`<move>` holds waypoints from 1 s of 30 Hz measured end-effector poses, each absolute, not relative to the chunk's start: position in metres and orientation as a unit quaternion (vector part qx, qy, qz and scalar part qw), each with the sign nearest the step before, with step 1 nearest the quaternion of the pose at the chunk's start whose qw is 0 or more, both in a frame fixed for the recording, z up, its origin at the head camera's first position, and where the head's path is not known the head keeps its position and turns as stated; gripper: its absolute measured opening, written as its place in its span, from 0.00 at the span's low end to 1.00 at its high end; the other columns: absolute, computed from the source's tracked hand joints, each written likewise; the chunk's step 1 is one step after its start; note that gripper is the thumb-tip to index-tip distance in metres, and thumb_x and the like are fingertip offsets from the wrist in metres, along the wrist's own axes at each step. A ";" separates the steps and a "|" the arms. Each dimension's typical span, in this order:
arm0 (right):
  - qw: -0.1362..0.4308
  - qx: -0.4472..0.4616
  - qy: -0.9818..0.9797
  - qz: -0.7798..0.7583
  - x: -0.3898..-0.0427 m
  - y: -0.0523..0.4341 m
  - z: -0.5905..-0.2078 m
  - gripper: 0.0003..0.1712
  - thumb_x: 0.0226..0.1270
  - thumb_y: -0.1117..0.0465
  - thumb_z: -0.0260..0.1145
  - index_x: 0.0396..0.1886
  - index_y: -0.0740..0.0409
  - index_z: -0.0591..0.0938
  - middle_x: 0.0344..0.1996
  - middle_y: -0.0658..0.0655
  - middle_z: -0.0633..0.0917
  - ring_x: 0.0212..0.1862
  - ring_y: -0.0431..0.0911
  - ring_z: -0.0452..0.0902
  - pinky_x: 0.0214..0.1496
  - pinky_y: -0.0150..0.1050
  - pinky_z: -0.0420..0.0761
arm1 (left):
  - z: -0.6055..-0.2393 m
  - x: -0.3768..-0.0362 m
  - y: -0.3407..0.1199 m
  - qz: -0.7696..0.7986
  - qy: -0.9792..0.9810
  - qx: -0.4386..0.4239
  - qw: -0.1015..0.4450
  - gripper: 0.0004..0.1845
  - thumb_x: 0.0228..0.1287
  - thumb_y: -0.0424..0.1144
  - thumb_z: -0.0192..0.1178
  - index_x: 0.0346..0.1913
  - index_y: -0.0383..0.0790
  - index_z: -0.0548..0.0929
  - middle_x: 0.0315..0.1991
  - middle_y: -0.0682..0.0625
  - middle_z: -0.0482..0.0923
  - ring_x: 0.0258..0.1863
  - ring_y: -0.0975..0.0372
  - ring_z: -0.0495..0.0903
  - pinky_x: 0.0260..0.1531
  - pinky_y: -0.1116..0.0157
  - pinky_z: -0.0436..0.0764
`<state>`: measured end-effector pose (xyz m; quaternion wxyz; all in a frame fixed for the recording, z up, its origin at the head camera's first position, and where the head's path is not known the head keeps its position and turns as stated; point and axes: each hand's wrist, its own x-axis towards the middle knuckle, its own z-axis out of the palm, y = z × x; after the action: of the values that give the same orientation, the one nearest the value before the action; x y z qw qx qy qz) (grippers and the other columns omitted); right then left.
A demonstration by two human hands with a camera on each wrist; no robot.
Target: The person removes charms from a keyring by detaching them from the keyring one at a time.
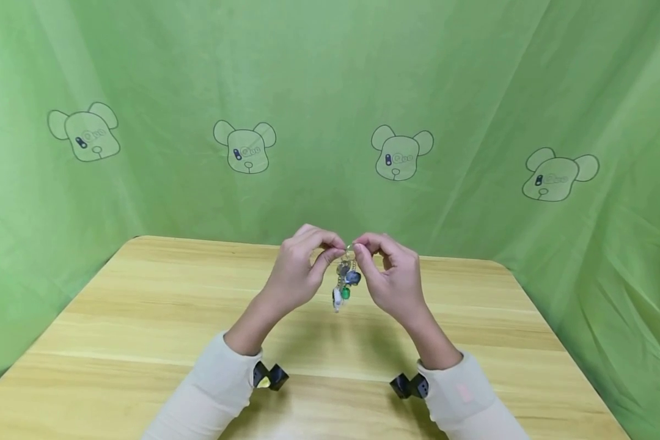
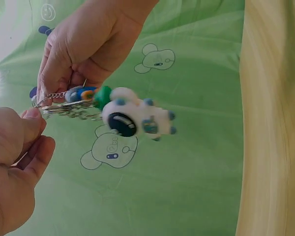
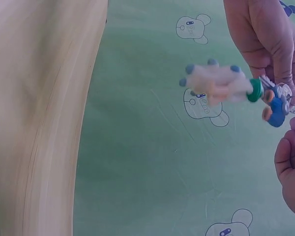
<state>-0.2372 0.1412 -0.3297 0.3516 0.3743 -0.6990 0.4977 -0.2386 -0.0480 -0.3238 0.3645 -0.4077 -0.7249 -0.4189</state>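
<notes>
Above the table, both hands hold up a key ring [image 1: 349, 247] hung with charms. My left hand [image 1: 298, 269] pinches it between thumb and forefinger from one side. Opposite, my right hand [image 1: 393, 278] pinches it with thumb and fingertips, close to the left fingertips. From the ring dangle a white astronaut figure [image 2: 137, 117] with a dark visor, a green piece [image 3: 255, 90] and a blue charm with orange parts [image 3: 274, 109]. Flat metal pieces [image 2: 71, 107], perhaps keys, hang among them on short chains. Fingertips partly hide the ring.
A light wood-grain table [image 1: 170, 305] lies beneath the hands. Green cloth [image 1: 330, 73] printed with bear-head outlines surrounds it at the back and sides. Black wrist cameras [image 1: 271, 376] sit at both sleeve cuffs.
</notes>
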 end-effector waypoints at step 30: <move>0.431 0.328 -0.721 0.432 -0.241 0.141 -0.332 0.03 0.65 0.75 0.67 0.37 0.68 0.85 0.27 0.58 0.85 0.31 0.45 0.80 0.38 0.27 0.79 | -0.325 -0.229 -0.045 -0.429 -0.790 -0.354 0.260 0.06 0.70 0.38 0.66 0.41 0.37 0.88 0.37 0.51 0.88 0.42 0.60 0.81 0.45 0.59 0.81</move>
<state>-0.2406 0.1407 -0.3324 0.4308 0.3285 -0.7211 0.4318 -0.2291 -0.0452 -0.3246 0.2602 -0.3539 -0.7895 -0.4286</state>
